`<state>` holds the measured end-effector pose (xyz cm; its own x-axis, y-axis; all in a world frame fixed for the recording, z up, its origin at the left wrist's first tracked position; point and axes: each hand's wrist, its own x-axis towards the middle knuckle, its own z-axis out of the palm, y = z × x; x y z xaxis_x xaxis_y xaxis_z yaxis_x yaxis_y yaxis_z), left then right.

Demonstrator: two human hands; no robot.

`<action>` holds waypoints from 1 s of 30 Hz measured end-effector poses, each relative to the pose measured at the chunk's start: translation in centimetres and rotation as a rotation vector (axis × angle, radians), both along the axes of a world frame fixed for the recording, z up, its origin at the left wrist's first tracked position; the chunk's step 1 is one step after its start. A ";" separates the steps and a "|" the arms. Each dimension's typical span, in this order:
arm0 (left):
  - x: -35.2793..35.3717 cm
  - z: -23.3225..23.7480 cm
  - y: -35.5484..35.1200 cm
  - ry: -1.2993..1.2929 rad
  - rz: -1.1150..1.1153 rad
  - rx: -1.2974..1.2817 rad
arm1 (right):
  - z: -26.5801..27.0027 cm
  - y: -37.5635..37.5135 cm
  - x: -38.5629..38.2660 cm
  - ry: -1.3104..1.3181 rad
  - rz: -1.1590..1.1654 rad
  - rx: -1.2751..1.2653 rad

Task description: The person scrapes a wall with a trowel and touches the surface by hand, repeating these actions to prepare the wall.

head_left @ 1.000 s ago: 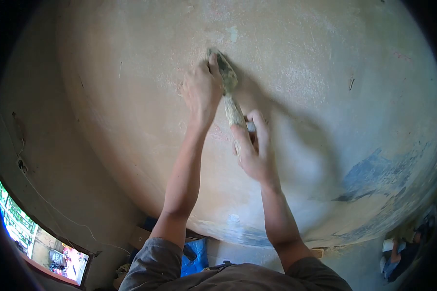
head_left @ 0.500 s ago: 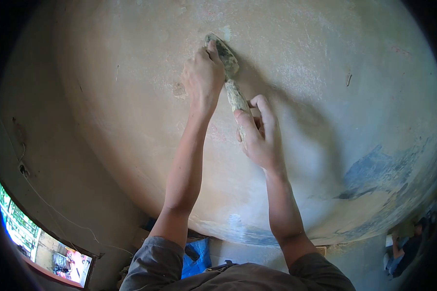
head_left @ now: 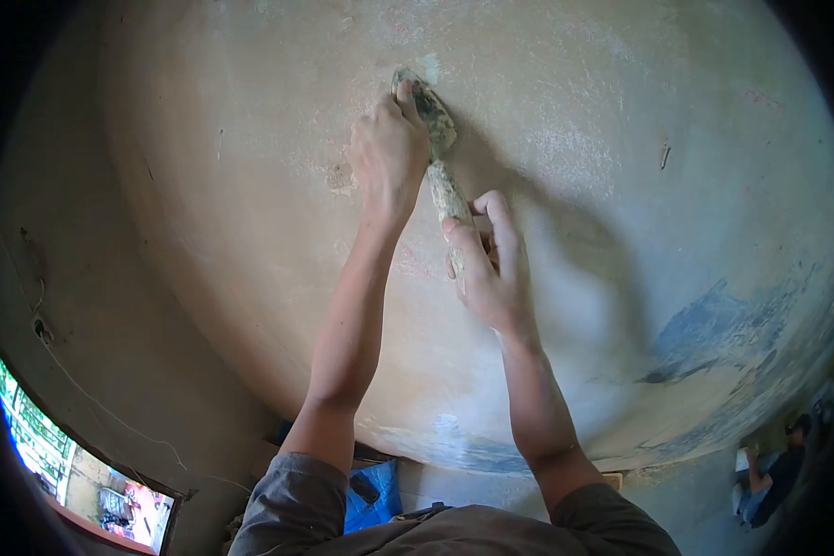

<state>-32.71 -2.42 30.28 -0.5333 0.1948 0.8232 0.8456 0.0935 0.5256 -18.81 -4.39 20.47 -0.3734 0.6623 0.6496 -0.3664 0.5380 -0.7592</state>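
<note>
A trowel with a dark, stained metal blade and a plaster-crusted handle is at the upper middle, over the wall. My left hand grips the blade's upper left edge, thumb on its face and fingers curled. Lower right, my right hand holds the handle between thumb and fingers, its index finger bent. A shadow of the hand and arm falls on the wall to the right. The wall has pale scraped patches and a small pitted spot left of my left hand.
Blue patches mark the wall at right, and a small nail-like piece sits above them. A blue bag lies below. A thin wire runs near the window at left. Another person is at the lower right.
The trowel and my right hand have shifted slightly down in view, the right hand also a little left. Both grips look the same.
</note>
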 end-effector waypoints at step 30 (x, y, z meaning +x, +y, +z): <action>2.9 -2.7 -0.9 -0.023 -0.059 -0.094 | -3.8 -0.7 1.7 0.134 0.083 -0.057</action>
